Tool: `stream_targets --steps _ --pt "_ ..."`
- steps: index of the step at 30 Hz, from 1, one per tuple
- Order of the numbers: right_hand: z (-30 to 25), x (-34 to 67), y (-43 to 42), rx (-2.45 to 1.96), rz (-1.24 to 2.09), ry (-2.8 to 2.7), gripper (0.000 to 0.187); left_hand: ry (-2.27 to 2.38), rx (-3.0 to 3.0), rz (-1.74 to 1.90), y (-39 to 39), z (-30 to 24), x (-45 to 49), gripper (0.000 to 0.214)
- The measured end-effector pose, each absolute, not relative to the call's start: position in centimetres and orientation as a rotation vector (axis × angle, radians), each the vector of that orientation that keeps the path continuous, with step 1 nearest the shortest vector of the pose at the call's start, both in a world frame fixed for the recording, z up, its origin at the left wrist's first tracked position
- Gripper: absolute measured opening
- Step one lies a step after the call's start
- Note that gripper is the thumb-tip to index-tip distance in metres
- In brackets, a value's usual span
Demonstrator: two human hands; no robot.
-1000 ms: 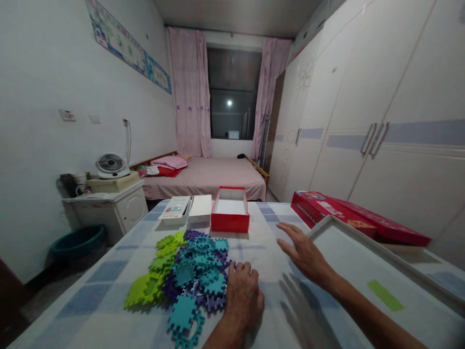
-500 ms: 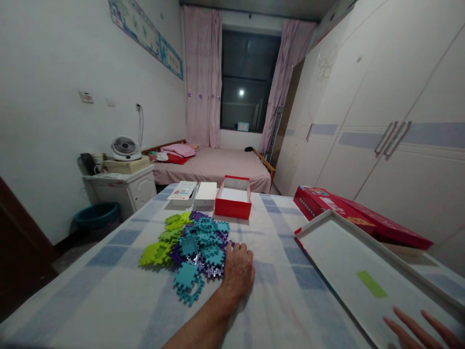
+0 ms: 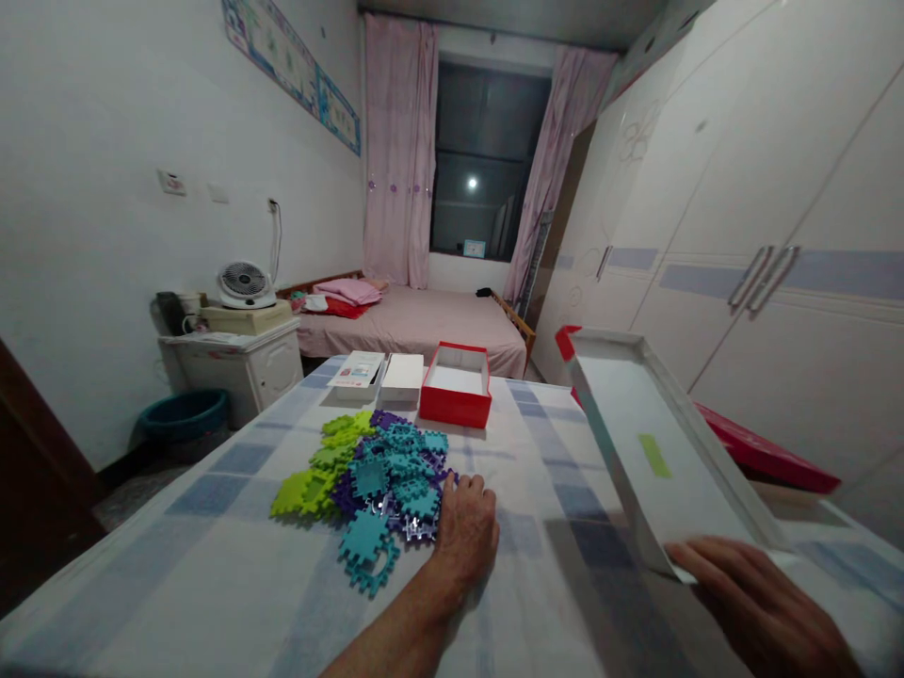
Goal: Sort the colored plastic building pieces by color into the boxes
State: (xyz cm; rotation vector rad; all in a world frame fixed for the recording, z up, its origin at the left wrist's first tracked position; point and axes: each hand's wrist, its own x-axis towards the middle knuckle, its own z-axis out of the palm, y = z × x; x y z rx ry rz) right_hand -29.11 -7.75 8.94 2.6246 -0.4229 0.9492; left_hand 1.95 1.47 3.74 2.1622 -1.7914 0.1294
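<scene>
My left hand [image 3: 467,527] rests on the table at the right edge of a pile of gear-shaped plastic pieces [image 3: 399,461] in teal, purple and lime green. Its fingers are curled, with the index fingertip against a purple piece; whatever lies under the palm is hidden. At the lower right, my right hand [image 3: 755,593] grips the near end of a shallow cardboard box [image 3: 607,414], white inside with a red far corner. The box hangs tilted above the table, and a lime-green strip [image 3: 654,456] shows on its inner floor.
Behind the pile stand an open red box [image 3: 456,407] and two small white boxes [image 3: 401,379]. A red box [image 3: 769,447] lies at the right, partly covered by the lifted one. The checked cloth [image 3: 240,574] covers the table; a bed [image 3: 438,315] is beyond it.
My right hand has taken hold of the shallow box and raised its near end off the table, shifting it left. My left hand stays by the pile, nearly still.
</scene>
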Motion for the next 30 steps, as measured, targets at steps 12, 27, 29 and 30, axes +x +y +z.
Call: stream_targets --steps 12,27,29,30 --pt "16.5 0.6 -13.7 2.766 0.447 -0.45 0.021 -1.776 2.159 0.025 1.4 4.1 2.4 0.027" --pt "12.0 1.3 -14.8 2.659 0.888 -0.803 0.046 -1.734 2.155 0.075 1.4 3.7 2.6 0.028" --pt "10.9 -3.3 -16.8 2.524 0.987 -1.016 0.045 -1.74 2.14 0.088 1.5 3.7 2.5 0.027" --pt "10.4 -5.9 -17.9 2.447 0.974 -1.134 0.044 -1.744 2.137 0.096 1.5 3.8 2.5 0.027"
